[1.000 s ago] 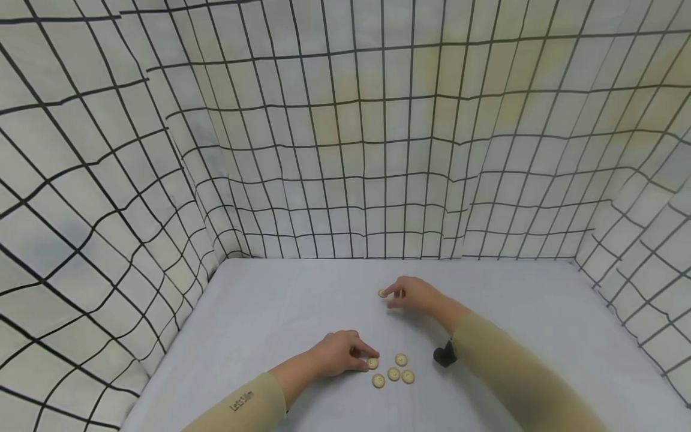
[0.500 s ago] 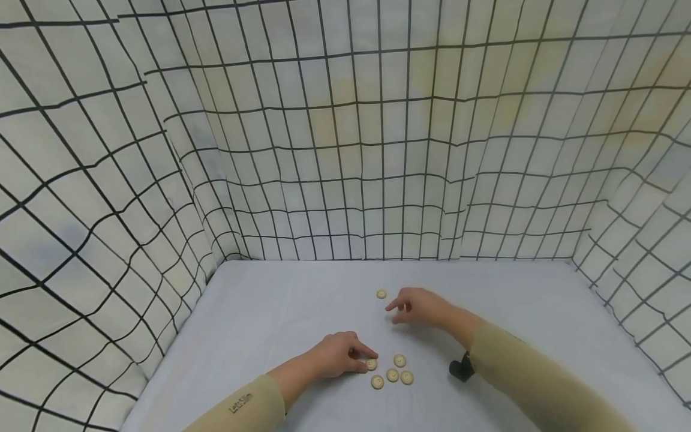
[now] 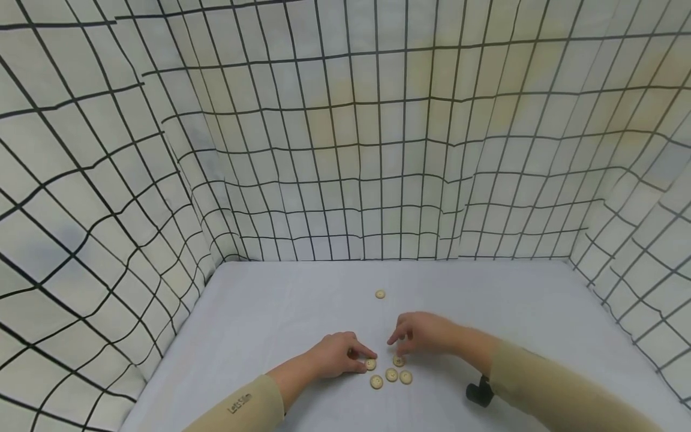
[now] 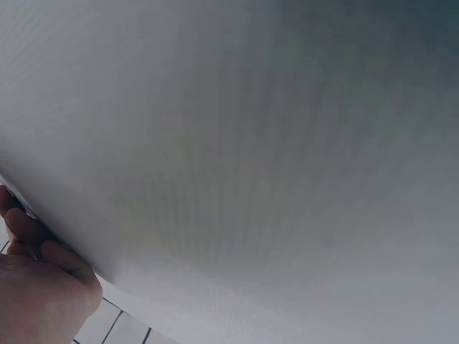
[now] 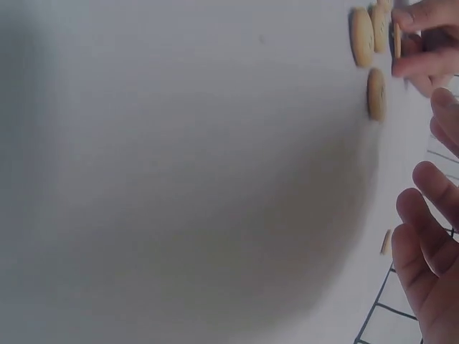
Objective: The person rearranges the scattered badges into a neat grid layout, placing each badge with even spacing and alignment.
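Note:
In the head view my left hand [image 3: 336,355] rests on the white table and pinches a round beige button [image 3: 370,364] between thumb and finger. The right wrist view shows that button [image 5: 397,40] on edge between the fingertips. My right hand [image 3: 426,333] hovers with loosely bent fingers, holding nothing, over the back of another button [image 3: 398,361], partly covering it. Close by lie a front button [image 3: 376,381], a middle button [image 3: 391,375] and a right button [image 3: 406,377]. Farther back sits a lone button [image 3: 380,294]. The left wrist view shows only part of the left hand [image 4: 46,294].
A white cloth covers the table [image 3: 281,300]. Behind it and at both sides rise pale walls [image 3: 345,162] with a black grid. A small black device [image 3: 479,393] hangs under the right wrist.
My right hand has left the lone far button, which stays on the table, and come back toward the near cluster. The left hand keeps its place and its hold.

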Demonstrator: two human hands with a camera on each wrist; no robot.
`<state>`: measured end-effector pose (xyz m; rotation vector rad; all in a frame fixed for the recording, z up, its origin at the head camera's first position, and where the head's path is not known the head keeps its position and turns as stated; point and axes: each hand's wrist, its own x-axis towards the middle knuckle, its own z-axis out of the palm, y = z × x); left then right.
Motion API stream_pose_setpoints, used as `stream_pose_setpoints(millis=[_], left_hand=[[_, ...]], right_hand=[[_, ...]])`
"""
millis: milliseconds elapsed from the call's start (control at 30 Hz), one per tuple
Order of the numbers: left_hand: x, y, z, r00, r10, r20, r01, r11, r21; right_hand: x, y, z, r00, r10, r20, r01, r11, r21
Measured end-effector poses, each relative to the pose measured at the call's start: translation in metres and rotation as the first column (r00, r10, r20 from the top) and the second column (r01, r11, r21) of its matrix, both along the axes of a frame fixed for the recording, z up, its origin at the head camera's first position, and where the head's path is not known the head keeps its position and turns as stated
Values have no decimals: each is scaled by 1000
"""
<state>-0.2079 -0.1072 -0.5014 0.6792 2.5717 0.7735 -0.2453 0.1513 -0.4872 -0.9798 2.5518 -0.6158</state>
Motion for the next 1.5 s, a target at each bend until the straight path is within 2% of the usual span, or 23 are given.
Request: stream_pose_setpoints(millis=[267, 467, 733, 1033, 1500], left_hand=[[0, 0, -2, 1000, 7, 5, -7, 1000, -9], [0, 0, -3, 1000, 1, 9, -1, 1000, -4], [-1, -1, 0, 1000, -9, 6, 9, 1000, 2], [-3, 2, -2, 1000, -17, 24, 17, 1000, 15], [-4, 1, -2, 998, 6, 56, -7, 1000, 5]], right_hand=[[21, 12, -8, 996, 31, 88, -27, 999, -46], [31, 22, -15, 995, 61, 80, -56, 997, -61], [35, 23, -11, 996, 41, 85, -39, 999, -32], [34, 26, -17, 996, 42, 81, -42, 999, -3], [33, 20, -17, 996, 66, 58, -68, 997, 39]])
